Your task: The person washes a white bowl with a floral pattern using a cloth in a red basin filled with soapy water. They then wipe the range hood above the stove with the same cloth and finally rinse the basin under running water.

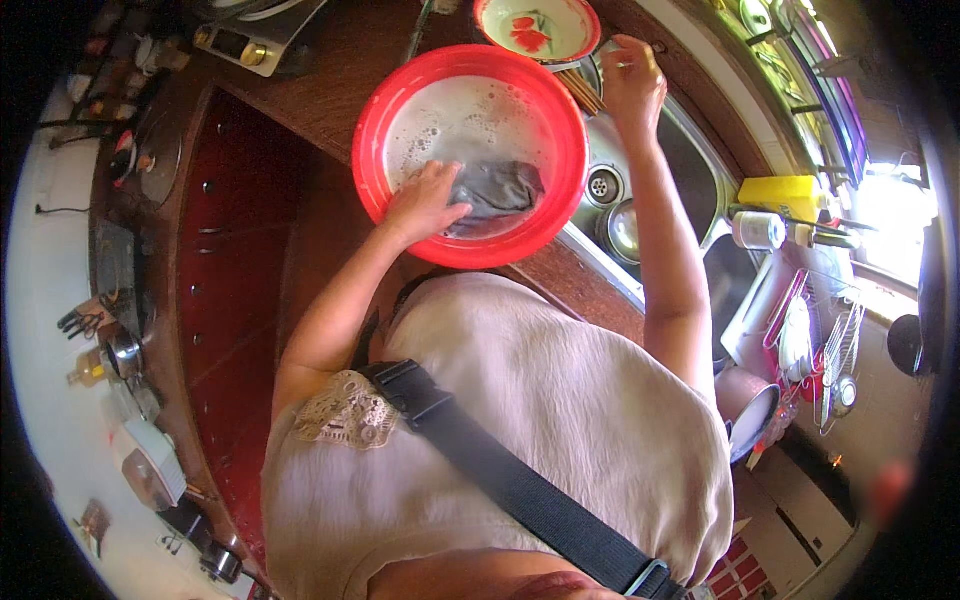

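Soapy, cloudy water with bubbles fills a red plastic basin (574, 172) in front of me. A wet grey cloth (501, 191) lies bunched in the water, partly under the surface. My left hand (427, 201) reaches over the basin's near left rim, thumb and fingers apart, at the cloth's left edge. My right hand (634, 86) is raised beyond the basin, above the sink's far corner, with fingers bent. Whether it holds something is unclear. Close to it are an enamel bowl (544, 34) with a red flower pattern and several wooden chopsticks (581, 91).
The steel sink (682, 172) lies right of the basin, with a drain strainer (602, 185) and a round metal bowl (621, 231) inside. A yellow container (780, 196) and a white jar (759, 230) stand by its edge. A gas stove (251, 45) is at upper left.
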### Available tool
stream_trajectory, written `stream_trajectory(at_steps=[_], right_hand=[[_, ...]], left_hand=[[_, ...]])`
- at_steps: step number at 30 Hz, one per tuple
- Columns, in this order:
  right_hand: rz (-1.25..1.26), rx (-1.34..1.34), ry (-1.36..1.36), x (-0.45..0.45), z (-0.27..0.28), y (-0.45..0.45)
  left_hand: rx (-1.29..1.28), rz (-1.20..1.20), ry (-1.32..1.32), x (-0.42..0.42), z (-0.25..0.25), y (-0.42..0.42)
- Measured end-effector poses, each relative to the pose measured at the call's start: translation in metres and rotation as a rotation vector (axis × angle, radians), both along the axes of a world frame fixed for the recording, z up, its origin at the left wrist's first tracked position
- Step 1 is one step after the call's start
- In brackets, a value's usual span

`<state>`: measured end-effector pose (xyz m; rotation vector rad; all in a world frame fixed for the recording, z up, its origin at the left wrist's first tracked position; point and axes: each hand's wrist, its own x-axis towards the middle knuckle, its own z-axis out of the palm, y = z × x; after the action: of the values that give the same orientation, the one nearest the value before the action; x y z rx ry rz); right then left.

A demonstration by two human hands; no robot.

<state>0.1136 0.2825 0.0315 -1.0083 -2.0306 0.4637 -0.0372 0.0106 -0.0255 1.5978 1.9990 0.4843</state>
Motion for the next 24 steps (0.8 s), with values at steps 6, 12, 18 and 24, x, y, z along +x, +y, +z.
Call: stream_trajectory(at_steps=[6,12,18,24], right_hand=[[0.83,0.116,-0.679,0.003,-0.035,-0.122],[0.419,0.04,-0.835,-0.017,-0.063,-0.118],[0.488,0.018,-0.784,-0.011,-0.048,-0.147],[0.343,-0.033,-0.137,0.054,-0.011,-0.096]], left_hand=[[-0.045,-0.047,0.134,-0.005,-0.022,0.011],[0.005,0.205,0.27,-0.01,-0.004,0.013],[0.03,0.085,0.461,0.007,0.013,0.009],[0.232,0.088,0.61,-0.007,0.005,0.0]])
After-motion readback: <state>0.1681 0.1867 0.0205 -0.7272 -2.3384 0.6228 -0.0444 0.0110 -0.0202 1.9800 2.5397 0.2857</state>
